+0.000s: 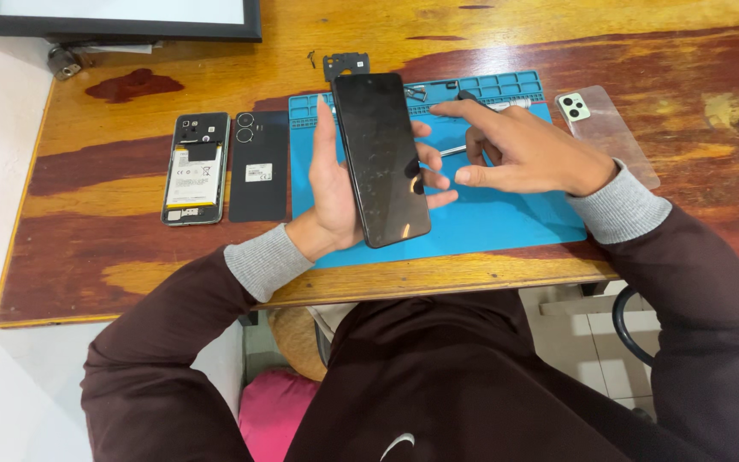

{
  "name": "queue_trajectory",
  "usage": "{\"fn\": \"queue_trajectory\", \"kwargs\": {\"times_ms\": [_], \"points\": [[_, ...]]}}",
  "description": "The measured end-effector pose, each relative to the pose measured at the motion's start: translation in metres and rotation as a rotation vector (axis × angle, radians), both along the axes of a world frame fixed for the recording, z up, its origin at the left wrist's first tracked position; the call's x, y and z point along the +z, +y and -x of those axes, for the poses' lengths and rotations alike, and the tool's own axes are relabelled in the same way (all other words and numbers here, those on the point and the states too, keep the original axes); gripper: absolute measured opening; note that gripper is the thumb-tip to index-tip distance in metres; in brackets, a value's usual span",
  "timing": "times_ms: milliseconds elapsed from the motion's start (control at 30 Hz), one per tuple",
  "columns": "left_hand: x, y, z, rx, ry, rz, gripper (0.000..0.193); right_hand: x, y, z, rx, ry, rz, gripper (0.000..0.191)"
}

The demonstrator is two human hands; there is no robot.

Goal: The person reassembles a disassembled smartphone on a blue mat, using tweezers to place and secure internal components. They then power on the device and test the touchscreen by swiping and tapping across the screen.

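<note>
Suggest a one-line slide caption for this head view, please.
Left hand holds a dark phone above a blue mat; right hand hovers beside it.

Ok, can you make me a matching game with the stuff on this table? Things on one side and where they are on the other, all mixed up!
Things:
1. Dark-screened phone
2. Opened phone showing its battery
3. Clear case with camera holes
4. Small black bracket

Places:
A. On the wood, right of the blue mat
B. Held in the left hand
C. On the wood just above the mat's top edge
D. Far left, beside a black back cover

Pairs: 1-B, 2-D, 3-A, 4-C
</note>
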State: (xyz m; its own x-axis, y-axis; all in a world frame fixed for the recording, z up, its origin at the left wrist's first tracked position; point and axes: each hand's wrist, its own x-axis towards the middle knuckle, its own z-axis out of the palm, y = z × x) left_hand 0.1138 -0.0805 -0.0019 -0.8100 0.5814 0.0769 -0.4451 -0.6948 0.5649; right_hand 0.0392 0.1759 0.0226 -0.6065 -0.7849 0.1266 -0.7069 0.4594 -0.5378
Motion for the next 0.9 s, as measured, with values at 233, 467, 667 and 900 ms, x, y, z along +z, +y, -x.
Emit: {"fn": "queue_trajectory", "kwargs": {"times_ms": [233,467,667,900], "points": [[-0.0001,0.0003,0.0064,0.169,-0.072,-0.036,0.099,-0.0033,0.0022,-0.0013,-0.010,0.008,-0.015,0.087],[0.0038,0.0004,0.0053,0.155,-0.109,-0.040,0.099,-0.0047,0.0014,-0.0005,0.009,0.007,-0.006,0.089],[0.0046,0.0015,0.0021,0.116,-0.079,-0.011,0.103,-0.0062,0.0027,0.0008,0.008,0.018,-0.018,0.090],[0.0012,0.0033,0.0004,0.003,-0.073,-0.050,0.102,-0.0061,0.0037,0.0002,-0.014,0.014,-0.036,0.092]]}}
